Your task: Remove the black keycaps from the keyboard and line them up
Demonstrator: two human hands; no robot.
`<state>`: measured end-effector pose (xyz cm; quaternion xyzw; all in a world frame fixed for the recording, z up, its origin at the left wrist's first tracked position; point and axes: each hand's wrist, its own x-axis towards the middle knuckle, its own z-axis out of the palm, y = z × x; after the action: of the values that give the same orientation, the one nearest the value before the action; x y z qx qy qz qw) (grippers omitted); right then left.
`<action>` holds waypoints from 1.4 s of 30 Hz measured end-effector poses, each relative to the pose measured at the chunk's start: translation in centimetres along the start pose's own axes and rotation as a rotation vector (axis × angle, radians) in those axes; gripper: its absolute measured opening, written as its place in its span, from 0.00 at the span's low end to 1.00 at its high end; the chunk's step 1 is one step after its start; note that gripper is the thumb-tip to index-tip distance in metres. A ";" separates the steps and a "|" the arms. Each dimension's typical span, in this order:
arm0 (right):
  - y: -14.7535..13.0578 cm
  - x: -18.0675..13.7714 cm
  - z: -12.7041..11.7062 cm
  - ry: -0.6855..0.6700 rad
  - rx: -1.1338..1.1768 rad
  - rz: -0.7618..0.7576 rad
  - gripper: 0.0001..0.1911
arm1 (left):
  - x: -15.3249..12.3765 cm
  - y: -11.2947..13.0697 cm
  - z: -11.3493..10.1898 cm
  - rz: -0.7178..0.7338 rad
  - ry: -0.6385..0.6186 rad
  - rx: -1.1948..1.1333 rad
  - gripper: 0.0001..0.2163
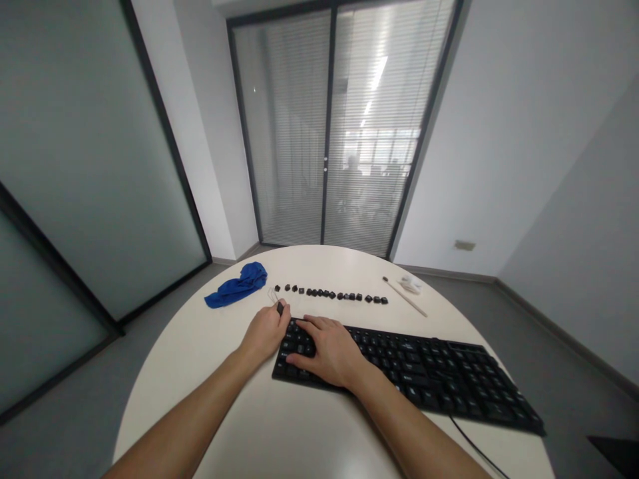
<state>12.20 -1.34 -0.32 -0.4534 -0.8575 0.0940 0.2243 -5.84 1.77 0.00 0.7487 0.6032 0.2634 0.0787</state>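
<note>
My left hand [264, 331] is closed round the dark handle of a wire keycap puller [280, 308], whose thin wire loops point up and away from me. It rests by the far left corner of a black keyboard [409, 352]. My right hand [329, 349] lies over the left part of the keyboard, fingers stretched out and apart on the keys. The keys under its palm are hidden. Beyond the keyboard, several loose black keycaps [326, 293] stand in a row across the white round table [200, 359].
A blue cloth [238, 286] lies crumpled at the table's far left. On the far right are a thin brush [405, 297] with a dark tip and a white crumpled item [411, 285]. The keyboard's cable [474, 442] runs off toward the near right edge.
</note>
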 end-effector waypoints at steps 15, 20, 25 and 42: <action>0.1 0.0 0.1 0.006 -0.009 -0.002 0.38 | 0.5 0.0 -0.1 -0.035 -0.058 -0.112 0.19; 0.1 0.0 0.1 0.012 -0.002 0.000 0.38 | 0.8 -0.1 -0.2 -0.018 -0.089 -0.151 0.18; 0.1 0.0 0.1 0.013 -0.005 -0.003 0.38 | 0.8 0.1 -0.4 0.003 -0.114 -0.145 0.20; 0.0 0.0 0.0 0.000 -0.014 0.000 0.37 | 0.7 0.6 -0.7 -0.001 -0.138 -0.060 0.19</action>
<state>12.22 -1.34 -0.29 -0.4548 -0.8582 0.0879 0.2214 -5.60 2.17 1.04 0.7622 0.5884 0.2292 0.1425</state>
